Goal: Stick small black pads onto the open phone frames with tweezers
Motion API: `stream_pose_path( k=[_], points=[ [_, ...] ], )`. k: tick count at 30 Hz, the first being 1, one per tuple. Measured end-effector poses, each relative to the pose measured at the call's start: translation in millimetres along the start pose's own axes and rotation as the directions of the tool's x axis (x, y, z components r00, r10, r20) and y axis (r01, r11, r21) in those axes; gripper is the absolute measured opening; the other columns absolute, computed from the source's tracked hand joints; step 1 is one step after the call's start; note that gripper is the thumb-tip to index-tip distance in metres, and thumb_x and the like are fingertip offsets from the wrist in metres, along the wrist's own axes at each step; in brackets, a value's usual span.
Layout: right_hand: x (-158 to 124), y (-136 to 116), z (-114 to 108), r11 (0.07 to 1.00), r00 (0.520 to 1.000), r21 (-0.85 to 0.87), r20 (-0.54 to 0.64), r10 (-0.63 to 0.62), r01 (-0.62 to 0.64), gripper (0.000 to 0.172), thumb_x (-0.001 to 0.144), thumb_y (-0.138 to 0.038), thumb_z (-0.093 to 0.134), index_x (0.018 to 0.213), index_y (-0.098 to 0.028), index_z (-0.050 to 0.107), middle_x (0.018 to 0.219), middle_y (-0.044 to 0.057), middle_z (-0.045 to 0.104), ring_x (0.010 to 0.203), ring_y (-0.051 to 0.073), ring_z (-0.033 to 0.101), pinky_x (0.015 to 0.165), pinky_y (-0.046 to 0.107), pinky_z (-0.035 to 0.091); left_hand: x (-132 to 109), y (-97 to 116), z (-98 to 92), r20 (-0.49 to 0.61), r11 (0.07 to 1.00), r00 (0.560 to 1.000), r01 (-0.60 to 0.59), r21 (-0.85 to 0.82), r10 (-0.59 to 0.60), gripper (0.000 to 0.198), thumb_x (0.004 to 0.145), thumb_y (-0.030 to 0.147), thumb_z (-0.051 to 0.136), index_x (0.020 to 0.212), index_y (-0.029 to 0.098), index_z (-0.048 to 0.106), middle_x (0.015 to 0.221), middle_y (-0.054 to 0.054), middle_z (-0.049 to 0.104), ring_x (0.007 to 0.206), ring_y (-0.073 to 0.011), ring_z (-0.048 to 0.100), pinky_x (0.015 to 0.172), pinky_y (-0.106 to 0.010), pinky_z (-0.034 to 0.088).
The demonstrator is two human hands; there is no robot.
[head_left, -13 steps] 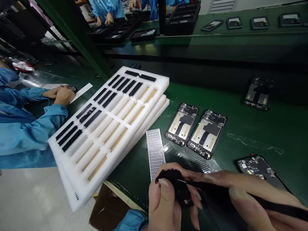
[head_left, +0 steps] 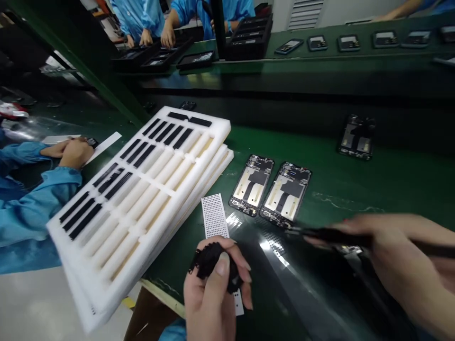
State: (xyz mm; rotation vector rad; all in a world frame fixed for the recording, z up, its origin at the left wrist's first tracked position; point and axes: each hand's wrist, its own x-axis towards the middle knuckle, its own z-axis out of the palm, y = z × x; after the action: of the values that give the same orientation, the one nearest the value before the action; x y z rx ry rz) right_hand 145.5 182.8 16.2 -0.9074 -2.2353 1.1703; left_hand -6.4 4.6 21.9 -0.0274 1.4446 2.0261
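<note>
My left hand (head_left: 213, 303) is closed around a bunch of small black parts (head_left: 209, 259), its thumb pressed on top; their exact kind is unclear. In my right hand (head_left: 401, 260), slightly blurred, are black tweezers (head_left: 330, 235) pointing left. The tweezer tip is at the lower end of an opened phone body (head_left: 287, 193); whether it touches or pinches anything cannot be made out. A second opened phone body (head_left: 251, 184) lies just left of it. Under and behind my left hand runs a white sheet of small dark dots (head_left: 214, 215), with a clear dotted film (head_left: 272, 244) to its right.
Stacked white foam trays (head_left: 156, 180) holding black strips stand tilted on the left. Another phone body (head_left: 356, 136) lies at the back right, and one (head_left: 351, 248) is partly behind my right hand. Phones line the shelf (head_left: 348, 42). A co-worker's hands (head_left: 76, 151) are at left.
My right hand has moved the tweezers from the black parts in my left hand to the lower end of the right phone body. The whole view has shifted somewhat.
</note>
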Motion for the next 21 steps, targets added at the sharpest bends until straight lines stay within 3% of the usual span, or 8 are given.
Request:
stream_pose_path(
  k=[2, 3, 5, 7, 8, 11, 14, 21],
  points=[
    [11.8, 8.7, -2.5, 0.996, 0.999, 0.077, -0.004, 0.053, -0.053, 0.027, 0.099, -0.041, 0.057, 0.090, -0.029, 0.079, 0.088, 0.005, 0.079, 0.069, 0.024, 0.078, 0.065, 0.032, 0.068, 3.7, 1.4, -4.1, -0.005, 0.949, 0.998, -0.053, 0.310, 0.057, 0.016, 0.091, 0.038, 0.067, 0.099, 0.024, 0.069, 0.073, 0.000, 0.061, 0.061, -0.0138, 0.055, 0.045, -0.020, 0.048],
    [15.8, 13.5, -1.4, 0.990, 0.997, 0.119, 0.034, 0.066, -0.070, 0.032, 0.100, -0.042, 0.056, 0.084, -0.026, 0.078, 0.083, 0.006, 0.078, 0.064, 0.021, 0.077, 0.062, 0.029, 0.067, 5.6, 0.2, -7.3, 0.077, 0.869, 0.993, -0.120, 0.481, 0.094, 0.015, 0.093, 0.037, 0.065, 0.101, 0.025, 0.069, 0.076, -0.001, 0.063, 0.065, -0.0147, 0.058, 0.051, -0.022, 0.051],
    [18.8, 24.1, 3.5, 0.983, 0.989, 0.160, 0.128, 0.070, -0.091, 0.039, 0.100, -0.045, 0.055, 0.078, -0.022, 0.077, 0.081, 0.006, 0.078, 0.064, 0.019, 0.076, 0.060, 0.027, 0.066, 8.2, -5.0, -13.9, 0.365, 0.566, 0.923, -0.367, 0.738, 0.124, 0.022, 0.096, 0.028, 0.054, 0.114, 0.027, 0.068, 0.096, -0.005, 0.070, 0.082, -0.0185, 0.067, 0.071, -0.027, 0.058],
    [16.2, 34.3, 8.7, 0.982, 0.981, 0.160, 0.180, 0.067, -0.096, 0.041, 0.101, -0.045, 0.053, 0.076, -0.022, 0.076, 0.085, 0.007, 0.078, 0.069, 0.019, 0.076, 0.062, 0.026, 0.065, 8.6, -12.1, -17.7, 0.615, 0.179, 0.788, -0.609, 0.773, 0.025, 0.044, 0.093, 0.014, 0.043, 0.131, 0.026, 0.061, 0.126, -0.010, 0.067, 0.106, -0.0243, 0.068, 0.083, -0.034, 0.060],
    [13.9, 38.5, 10.6, 0.983, 0.979, 0.158, 0.195, 0.057, -0.089, 0.041, 0.102, -0.044, 0.053, 0.075, -0.022, 0.075, 0.087, 0.007, 0.078, 0.071, 0.019, 0.076, 0.064, 0.025, 0.064, 8.0, -15.5, -17.8, 0.676, 0.002, 0.735, -0.677, 0.736, -0.056, 0.055, 0.088, 0.009, 0.039, 0.138, 0.024, 0.057, 0.140, -0.012, 0.061, 0.112, -0.0266, 0.067, 0.082, -0.036, 0.062],
    [8.4, 46.2, 12.6, 0.985, 0.969, 0.164, 0.246, 0.015, -0.057, 0.038, 0.103, -0.040, 0.052, 0.078, -0.022, 0.074, 0.088, 0.005, 0.077, 0.072, 0.017, 0.075, 0.065, 0.025, 0.063, 5.4, -22.8, -12.1, 0.721, -0.357, 0.650, -0.750, 0.556, -0.242, 0.073, 0.078, 0.003, 0.040, 0.148, 0.021, 0.048, 0.157, -0.011, 0.046, 0.100, -0.0295, 0.071, 0.060, -0.038, 0.064],
    [7.6, 47.8, 11.9, 0.988, 0.956, 0.151, 0.293, -0.013, -0.033, 0.030, 0.103, -0.037, 0.050, 0.090, -0.022, 0.073, 0.085, 0.003, 0.076, 0.072, 0.017, 0.074, 0.065, 0.024, 0.061, 4.7, -25.9, -5.0, 0.747, -0.496, 0.595, -0.764, 0.413, -0.295, 0.080, 0.074, 0.002, 0.046, 0.152, 0.020, 0.045, 0.160, -0.010, 0.041, 0.087, -0.0276, 0.071, 0.048, -0.035, 0.061],
    [8.3, 46.6, 12.4, 0.994, 0.949, 0.090, 0.305, -0.080, 0.055, 0.027, 0.104, -0.031, 0.048, 0.094, -0.022, 0.071, 0.088, 0.001, 0.076, 0.081, 0.016, 0.075, 0.071, 0.022, 0.058, 8.6, -29.2, -0.6, 0.735, -0.538, 0.564, -0.779, 0.322, -0.376, 0.084, 0.069, 0.005, 0.050, 0.151, 0.016, 0.045, 0.161, -0.012, 0.037, 0.083, -0.0254, 0.069, 0.047, -0.033, 0.060]
  ],
)
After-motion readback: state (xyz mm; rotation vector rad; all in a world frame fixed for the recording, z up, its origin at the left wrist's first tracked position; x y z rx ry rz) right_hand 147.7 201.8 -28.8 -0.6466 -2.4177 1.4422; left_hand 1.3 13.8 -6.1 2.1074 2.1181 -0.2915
